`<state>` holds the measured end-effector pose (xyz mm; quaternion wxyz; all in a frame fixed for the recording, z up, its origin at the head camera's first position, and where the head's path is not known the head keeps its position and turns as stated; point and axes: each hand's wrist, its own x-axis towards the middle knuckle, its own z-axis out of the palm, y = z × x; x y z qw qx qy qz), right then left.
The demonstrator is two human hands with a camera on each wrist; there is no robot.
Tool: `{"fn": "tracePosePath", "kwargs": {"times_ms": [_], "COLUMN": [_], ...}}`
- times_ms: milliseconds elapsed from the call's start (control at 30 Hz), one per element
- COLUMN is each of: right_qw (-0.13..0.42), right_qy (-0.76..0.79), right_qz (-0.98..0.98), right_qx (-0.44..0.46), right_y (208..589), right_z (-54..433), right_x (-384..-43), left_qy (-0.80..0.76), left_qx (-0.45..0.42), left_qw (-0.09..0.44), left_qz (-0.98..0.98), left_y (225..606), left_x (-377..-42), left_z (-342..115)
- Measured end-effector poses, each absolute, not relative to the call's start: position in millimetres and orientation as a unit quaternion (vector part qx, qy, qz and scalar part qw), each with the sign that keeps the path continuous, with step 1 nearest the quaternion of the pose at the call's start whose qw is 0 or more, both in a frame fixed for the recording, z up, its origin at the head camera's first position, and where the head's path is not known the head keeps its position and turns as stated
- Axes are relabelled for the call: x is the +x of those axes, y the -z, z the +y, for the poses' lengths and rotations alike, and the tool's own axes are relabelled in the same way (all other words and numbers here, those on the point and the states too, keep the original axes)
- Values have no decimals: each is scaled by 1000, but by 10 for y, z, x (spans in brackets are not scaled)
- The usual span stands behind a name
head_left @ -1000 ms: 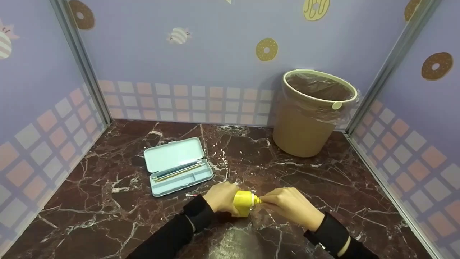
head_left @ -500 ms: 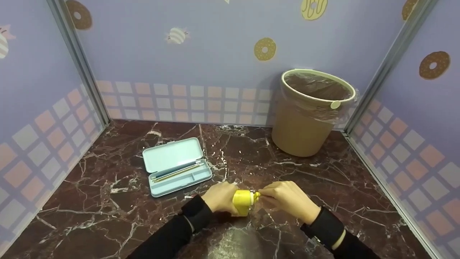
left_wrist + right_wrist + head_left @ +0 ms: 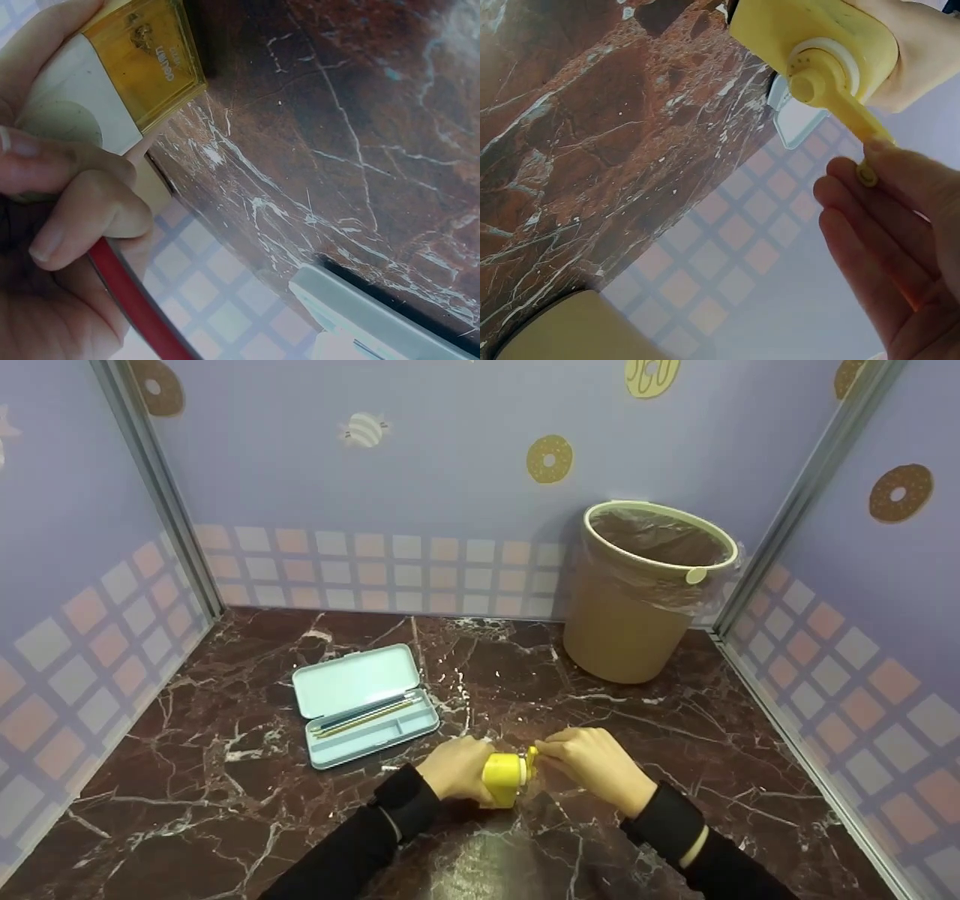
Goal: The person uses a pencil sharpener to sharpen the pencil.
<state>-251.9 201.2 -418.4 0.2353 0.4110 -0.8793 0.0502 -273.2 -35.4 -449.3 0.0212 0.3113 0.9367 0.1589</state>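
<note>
Head view: the bench [image 3: 187, 817] fills most of what lies below me, with the tall lined bin [image 3: 626, 634] standing at one o'clock from my work and the pale blue pencil case [image 3: 356, 682] lying open at ten o'clock. Over the last second those have stayed put; what changed is my right hand [image 3: 592, 765], which has shifted a little toward twelve o'clock and carried the end of the yellow handle up with it. I take that to mean the handle is partway round a turn and the work is still going.

My left hand [image 3: 456, 769] has hardly moved, its fingers wrapped around the yellow sharpener [image 3: 501, 780], close in front of me, handle side facing three o'clock. Whether the sharpener rests on the bench or is held just off it, I cannot tell. With my right thumb and fingertips I pinch the outer end of the handle [image 3: 855, 114], by its small knob [image 3: 867, 176]; in the right wrist view it points toward four o'clock. Slimmest of all, a red pencil [image 3: 141, 306] sticks out from under my curled left fingers, its far end hidden, so how deep it sits I can't say.
</note>
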Motion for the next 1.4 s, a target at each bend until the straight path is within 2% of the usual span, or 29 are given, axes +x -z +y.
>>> {"fn": "tracePosePath", "kwargs": {"times_ms": [100, 633, 1133, 1400], "right_qw": [234, 219, 153, 122], "right_qy": [-37, -49, -94, -115], "right_qz": [-883, -890, -902, -904], "right_qx": [404, 397, 392, 394], "right_y": [4208, 4257, 4370, 4455], "right_z": [1972, 1928, 1942, 1968], "right_x": [-2588, -2781, -2899, -2962], "left_qy": [-154, -179, -168, -187], "left_qx": [318, 316, 320, 322], "left_qw": [12, 33, 13, 22], "left_qz": [935, 931, 932, 928], "left_y": [4501, 4488, 4507, 4499], "left_x": [-2730, -2763, -2745, -2736], "left_z": [-369, -382, -367, -368]}}
